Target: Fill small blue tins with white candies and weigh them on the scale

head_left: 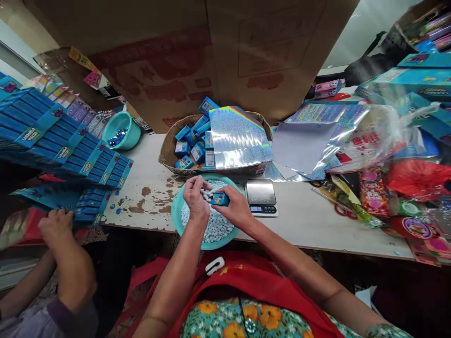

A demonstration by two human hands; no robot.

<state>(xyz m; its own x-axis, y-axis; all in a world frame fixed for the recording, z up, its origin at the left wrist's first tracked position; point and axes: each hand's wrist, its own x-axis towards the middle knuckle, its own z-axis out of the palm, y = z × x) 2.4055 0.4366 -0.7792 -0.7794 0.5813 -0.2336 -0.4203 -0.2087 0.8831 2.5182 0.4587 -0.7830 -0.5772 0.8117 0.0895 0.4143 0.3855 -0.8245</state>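
Note:
A small blue candy box (220,199) is gripped by my right hand (238,207), its end turned toward my left. Cupped fingers of my left hand (196,201) hold several small white candies (207,193) against the box's end. Both hands are over a turquoise basin (177,224) filled with loose pale candies (218,226). Right of the basin lies a digital scale (261,195) with a bare metal plate and a lit display. Behind my hands, a cut-down cardboard box (168,149) contains several blue candy boxes (197,153).
Shiny silver sheets (239,141) cover part of the cardboard box. Stacked blue display boxes (63,141) and a turquoise bowl (132,134) stand left. A co-worker's hand (56,228) is at the lower left. Plastic bags and packets (373,190) clutter the right. A large carton (211,56) stands behind.

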